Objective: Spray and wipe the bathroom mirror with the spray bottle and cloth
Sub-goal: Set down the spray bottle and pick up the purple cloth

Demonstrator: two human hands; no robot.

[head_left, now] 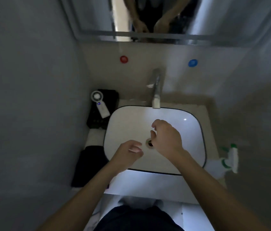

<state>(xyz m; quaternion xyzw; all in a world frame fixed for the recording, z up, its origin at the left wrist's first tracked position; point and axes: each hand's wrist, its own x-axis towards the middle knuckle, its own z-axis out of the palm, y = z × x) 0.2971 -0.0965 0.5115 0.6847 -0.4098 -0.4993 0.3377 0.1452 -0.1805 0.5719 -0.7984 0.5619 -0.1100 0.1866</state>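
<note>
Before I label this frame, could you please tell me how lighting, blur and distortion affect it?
Head view: dim overall, with the white sink brightest and a glare spot on its right wall. Head view: the spray bottle at the right is blurred, the dark cloth at the left nearly lost in shadow. Head view: wide-angle bending slants the walls and mirror.

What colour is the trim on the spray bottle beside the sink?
Green, on a white spray bottle; head view, right of the sink.

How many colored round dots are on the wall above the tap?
2: a red dot up left of the tap, and a blue dot up right. None look hidden.
</note>
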